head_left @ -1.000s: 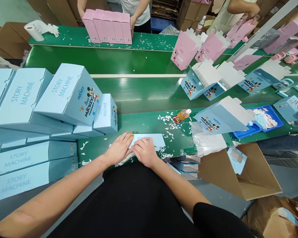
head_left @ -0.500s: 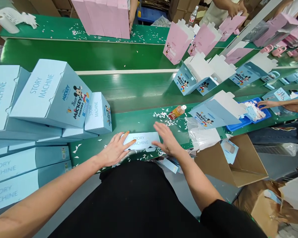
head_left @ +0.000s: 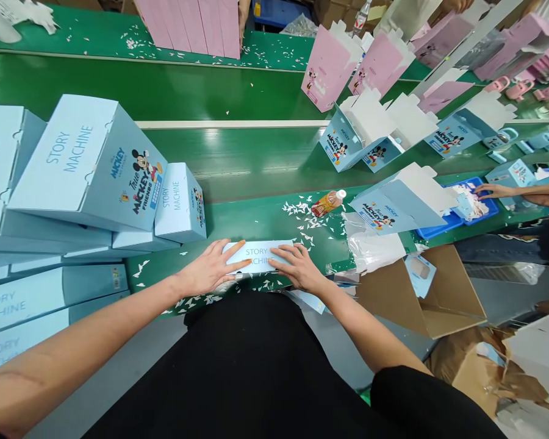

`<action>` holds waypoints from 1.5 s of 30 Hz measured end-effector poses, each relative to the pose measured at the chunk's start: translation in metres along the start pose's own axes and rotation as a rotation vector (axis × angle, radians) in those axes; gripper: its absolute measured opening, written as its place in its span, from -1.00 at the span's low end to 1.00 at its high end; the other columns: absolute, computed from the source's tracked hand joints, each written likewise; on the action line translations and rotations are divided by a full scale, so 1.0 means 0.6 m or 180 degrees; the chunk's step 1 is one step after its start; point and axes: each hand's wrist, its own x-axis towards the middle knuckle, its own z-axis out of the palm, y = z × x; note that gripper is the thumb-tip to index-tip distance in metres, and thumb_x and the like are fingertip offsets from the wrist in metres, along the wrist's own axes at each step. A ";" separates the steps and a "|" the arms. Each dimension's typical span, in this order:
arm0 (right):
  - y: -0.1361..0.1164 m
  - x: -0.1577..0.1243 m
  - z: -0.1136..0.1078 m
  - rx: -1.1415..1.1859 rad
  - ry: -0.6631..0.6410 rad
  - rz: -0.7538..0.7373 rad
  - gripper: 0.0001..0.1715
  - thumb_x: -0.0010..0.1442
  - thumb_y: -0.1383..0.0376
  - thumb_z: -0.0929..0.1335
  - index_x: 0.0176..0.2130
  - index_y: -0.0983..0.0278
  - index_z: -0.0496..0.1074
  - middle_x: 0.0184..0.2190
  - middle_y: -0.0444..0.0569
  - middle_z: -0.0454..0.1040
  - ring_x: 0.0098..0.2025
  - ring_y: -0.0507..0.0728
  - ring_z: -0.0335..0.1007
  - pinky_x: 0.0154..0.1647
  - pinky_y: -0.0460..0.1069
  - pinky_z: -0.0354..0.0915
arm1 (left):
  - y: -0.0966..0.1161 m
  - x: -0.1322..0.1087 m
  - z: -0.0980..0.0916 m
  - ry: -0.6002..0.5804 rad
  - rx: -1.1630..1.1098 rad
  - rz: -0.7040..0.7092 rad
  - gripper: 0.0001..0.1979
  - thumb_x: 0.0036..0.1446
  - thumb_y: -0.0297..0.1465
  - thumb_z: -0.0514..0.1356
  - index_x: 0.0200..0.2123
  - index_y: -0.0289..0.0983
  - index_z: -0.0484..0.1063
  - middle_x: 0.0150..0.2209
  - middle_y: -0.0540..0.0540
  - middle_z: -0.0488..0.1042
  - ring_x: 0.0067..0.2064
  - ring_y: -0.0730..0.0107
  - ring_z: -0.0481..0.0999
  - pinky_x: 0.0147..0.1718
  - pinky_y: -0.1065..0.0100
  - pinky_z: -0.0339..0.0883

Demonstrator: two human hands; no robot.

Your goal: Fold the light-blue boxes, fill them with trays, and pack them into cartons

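In front of my body a light blue box (head_left: 257,251) with "STORY MACHINE" on its closed top stands on the green bench. My left hand (head_left: 209,268) lies at its left end, fingers spread, with some fingertips on the top. Across the right part of the same top my right hand (head_left: 301,266) rests with fingers stretched out and apart, covering some of the lettering. The box's sides are mostly out of sight from above.
Stacked blue boxes (head_left: 91,164) stand on the left. A drink bottle (head_left: 328,203) and paper scraps lie beyond my right hand. Farther right are an open-topped blue box (head_left: 384,204), a blue tray (head_left: 439,228) and a cardboard carton (head_left: 393,299). Another person's hand (head_left: 491,190) reaches over the tray.
My right hand has come down and left onto the box top, where before it hovered at the right end. My left hand stays at the left end. The view has shifted slightly.
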 end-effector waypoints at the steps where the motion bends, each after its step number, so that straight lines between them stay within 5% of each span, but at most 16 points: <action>1: 0.000 -0.002 0.000 -0.0042 -0.0040 -0.0027 -0.55 0.43 0.24 0.20 0.26 0.09 0.29 0.35 0.01 0.19 0.33 0.28 0.06 0.28 0.30 -0.04 | -0.005 -0.003 0.004 0.0014 0.0026 0.0078 -0.46 0.32 -0.25 0.02 0.34 0.15 0.06 0.44 -0.14 -0.11 0.31 -0.21 0.07 0.20 -0.27 0.03; 7: 0.017 -0.005 0.002 -0.0265 -0.0289 -0.0304 -0.48 0.41 0.28 0.20 0.32 0.10 0.20 0.37 0.05 0.13 0.34 0.31 0.00 0.24 0.30 -0.05 | -0.022 -0.020 0.022 0.0113 0.0150 0.0337 -0.36 0.30 -0.46 0.02 0.36 0.13 0.01 0.44 -0.14 -0.08 0.38 -0.18 -0.05 0.21 -0.23 0.08; 20: 0.009 -0.004 0.002 -0.0536 -0.0703 -0.0393 -0.37 0.39 0.19 0.21 0.38 0.12 0.06 0.43 0.09 -0.06 0.38 0.35 -0.14 0.31 0.36 -0.23 | -0.013 -0.026 0.026 0.0112 0.0377 0.0207 -0.36 0.26 -0.30 0.07 0.37 0.10 0.00 0.46 -0.11 -0.13 0.41 -0.28 -0.16 0.24 -0.29 -0.11; 23: 0.009 0.007 0.009 -0.0549 -0.0573 0.0002 -0.33 0.34 0.25 0.24 0.38 0.12 0.07 0.44 0.12 -0.10 0.41 0.38 -0.22 0.33 0.40 -0.34 | 0.002 -0.027 0.035 0.0207 0.0469 -0.0064 -0.41 0.27 -0.33 0.05 0.34 0.12 0.08 0.44 -0.11 -0.06 0.39 -0.28 -0.06 0.18 -0.24 -0.01; 25: 0.006 0.018 0.023 -0.0453 -0.0159 0.0824 -0.28 0.32 0.22 0.26 0.38 0.22 0.04 0.43 0.22 -0.12 0.42 0.44 -0.26 0.32 0.42 -0.33 | 0.024 -0.025 0.042 0.0331 0.0547 -0.0452 -0.46 0.28 -0.33 0.02 0.31 0.10 0.15 0.42 -0.16 -0.01 0.35 -0.29 0.01 0.09 -0.20 0.08; 27: 0.001 0.027 0.046 -0.0030 0.0539 0.2020 -0.25 0.33 0.13 0.23 0.38 0.34 0.02 0.39 0.34 -0.06 0.39 0.47 -0.15 0.31 0.42 -0.19 | 0.050 -0.021 0.050 0.0459 0.0635 -0.0937 -0.49 0.27 -0.29 0.02 0.28 0.04 0.22 0.39 -0.25 0.05 0.29 -0.32 0.09 0.01 -0.16 0.13; 30: -0.008 0.036 0.086 0.1736 0.1172 0.3227 -0.30 0.38 -0.04 0.10 0.26 0.35 0.19 0.19 0.33 0.31 0.13 0.33 0.34 0.12 0.25 0.23 | 0.084 -0.008 0.056 0.0572 0.0750 -0.1577 -0.49 0.22 -0.22 0.07 0.22 -0.14 0.30 0.28 -0.39 0.16 0.18 -0.32 0.20 -0.06 -0.13 0.16; 33: -0.013 0.050 0.115 0.3567 0.0753 0.3104 -0.26 0.29 -0.23 0.11 -0.04 0.29 0.42 -0.16 0.12 0.54 -0.25 0.16 0.51 -0.19 0.04 0.38 | 0.095 0.003 0.059 0.0620 0.0802 -0.1826 -0.46 0.16 -0.19 0.10 0.17 -0.27 0.33 0.20 -0.46 0.20 0.12 -0.30 0.23 -0.02 -0.18 0.12; 35: -0.011 0.069 0.122 0.4071 0.0537 0.2928 -0.25 0.22 -0.29 0.18 -0.20 0.29 0.47 -0.27 0.04 0.55 -0.33 0.11 0.49 -0.27 -0.02 0.35 | 0.092 0.006 0.061 0.0710 0.0725 -0.1798 -0.46 0.16 -0.17 0.11 0.16 -0.30 0.33 0.19 -0.46 0.20 0.12 -0.28 0.22 0.03 -0.19 0.09; 40: 0.006 0.121 0.123 0.4133 0.0468 0.2885 -0.22 0.16 -0.33 0.21 -0.44 0.30 0.45 -0.45 0.01 0.53 -0.40 0.08 0.45 -0.27 -0.03 0.32 | 0.078 0.005 0.069 0.0994 0.0405 -0.1694 -0.48 0.17 -0.16 0.12 0.12 -0.33 0.34 0.25 -0.49 0.11 0.11 -0.21 0.26 0.02 -0.06 0.17; 45: 0.014 0.126 0.126 0.3757 0.0375 0.2752 -0.24 0.21 -0.28 0.18 -0.50 0.28 0.44 -0.53 -0.04 0.51 -0.45 0.07 0.43 -0.24 -0.03 0.32 | 0.079 0.008 0.071 0.0883 0.0529 -0.1705 -0.50 0.20 -0.19 0.10 0.14 -0.32 0.32 0.28 -0.47 0.09 0.11 -0.21 0.26 -0.03 -0.02 0.20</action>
